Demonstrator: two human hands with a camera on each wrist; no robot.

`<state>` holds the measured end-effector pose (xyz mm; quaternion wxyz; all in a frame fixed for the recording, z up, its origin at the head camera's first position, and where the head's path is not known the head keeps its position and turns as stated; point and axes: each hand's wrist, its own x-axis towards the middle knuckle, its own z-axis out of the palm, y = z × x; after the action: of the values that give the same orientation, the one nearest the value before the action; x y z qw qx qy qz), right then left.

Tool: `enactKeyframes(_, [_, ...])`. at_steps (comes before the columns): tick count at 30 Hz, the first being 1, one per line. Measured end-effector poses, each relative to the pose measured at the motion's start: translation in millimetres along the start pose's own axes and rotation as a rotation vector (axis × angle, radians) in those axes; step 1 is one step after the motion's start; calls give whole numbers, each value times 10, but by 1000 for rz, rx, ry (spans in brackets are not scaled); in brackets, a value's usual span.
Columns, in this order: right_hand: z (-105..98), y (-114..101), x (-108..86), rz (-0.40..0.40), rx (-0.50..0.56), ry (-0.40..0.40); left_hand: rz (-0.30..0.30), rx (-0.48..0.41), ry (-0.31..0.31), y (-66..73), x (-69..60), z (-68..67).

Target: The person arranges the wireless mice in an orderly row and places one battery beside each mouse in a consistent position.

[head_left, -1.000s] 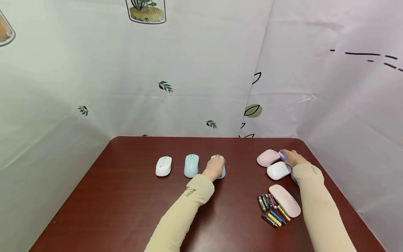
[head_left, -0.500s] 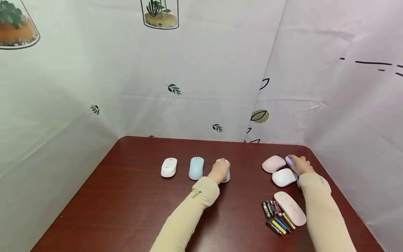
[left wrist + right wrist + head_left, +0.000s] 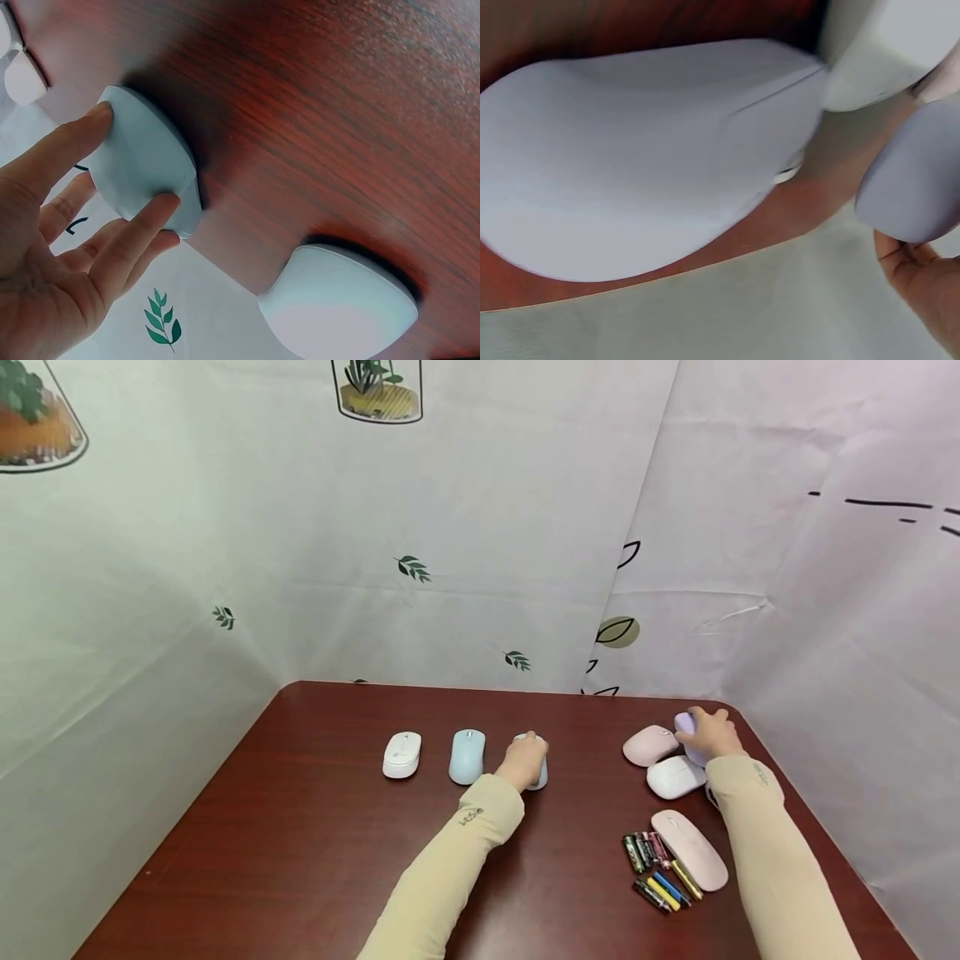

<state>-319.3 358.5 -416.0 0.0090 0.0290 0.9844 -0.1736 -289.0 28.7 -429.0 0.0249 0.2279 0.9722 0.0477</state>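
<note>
My left hand (image 3: 522,762) grips a grey-blue mouse (image 3: 542,777) at the right end of a row of three. In the left wrist view, the thumb and fingers of that hand (image 3: 75,255) pinch the mouse (image 3: 146,154) by its edges. At the table's back right, my right hand (image 3: 712,735) holds a light purple mouse (image 3: 684,723) beside a pink mouse (image 3: 649,746) and a white one (image 3: 675,777). The right wrist view catches this hand (image 3: 930,292) at the edge with the purple mouse (image 3: 915,176); another purplish mouse (image 3: 630,157) looms close.
A light blue mouse (image 3: 467,757) and a white mouse (image 3: 402,755) stand left of my left hand. A long pink mouse (image 3: 690,850) lies near the right forearm, next to several batteries (image 3: 647,852). Printed white cloth (image 3: 480,527) hangs behind the dark red table (image 3: 300,827).
The head view has swung left. My right hand has shifted slightly toward the back, with more of the purple mouse now showing under its fingers. My left hand keeps its grip in the same spot.
</note>
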Motion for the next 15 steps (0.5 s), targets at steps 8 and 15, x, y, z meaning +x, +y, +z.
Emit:
enactKeyframes(8, [55, -282, -18, 7, 16, 94, -20, -6, -23, 20, -6, -6])
enactKeyframes(15, [128, -493, -31, -50, -26, 131, -21, 8, -17, 11, 1, -22])
